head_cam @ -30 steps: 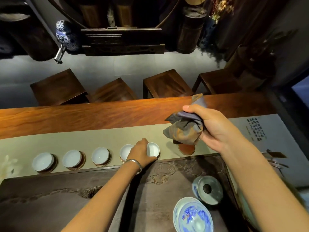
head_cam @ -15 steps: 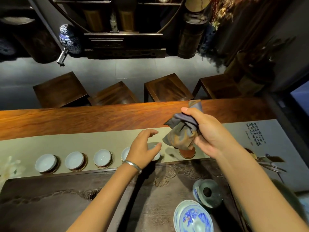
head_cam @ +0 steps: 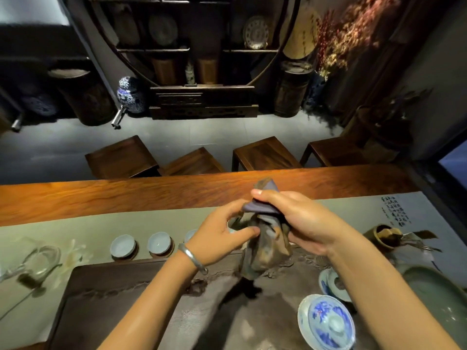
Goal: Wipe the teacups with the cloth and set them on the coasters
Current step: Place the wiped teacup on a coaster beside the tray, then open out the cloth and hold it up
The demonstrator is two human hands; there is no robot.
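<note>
Both hands are up over the middle of the surface [head_cam: 101, 198], working the cloth [head_cam: 265, 238] between them. The right hand [head_cam: 298, 223] has the top of it bunched in its grip, thumb [head_cam: 267, 195] pressed across the folded blue-grey edge and fingers curled under. The rest of the cloth hangs down from there, long axis roughly vertical, tail pointing toward the dark carved tea tray [head_cam: 126, 299] below. One corner pokes up above the thumb on the far side.

The left hand [head_cam: 222, 236] comes in from the left with fingers curled and its fingertips [head_cam: 252, 232] touching the cloth's left side. Looks like it's pinching something at the fabric, but I can't tell if there's a cup in there, it's all hidden by cloth and fingers. There's a silver bangle [head_cam: 192, 258] on that wrist.

On the pale green runner [head_cam: 75, 231], left of the hands, two teacups [head_cam: 123, 245] sit upright on dark coasters [head_cam: 161, 252] in a row along the tray's far edge, with a third mostly hidden behind the left hand. Near right: a blue-and-white lidded bowl [head_cam: 326, 322] on the tray.
</note>
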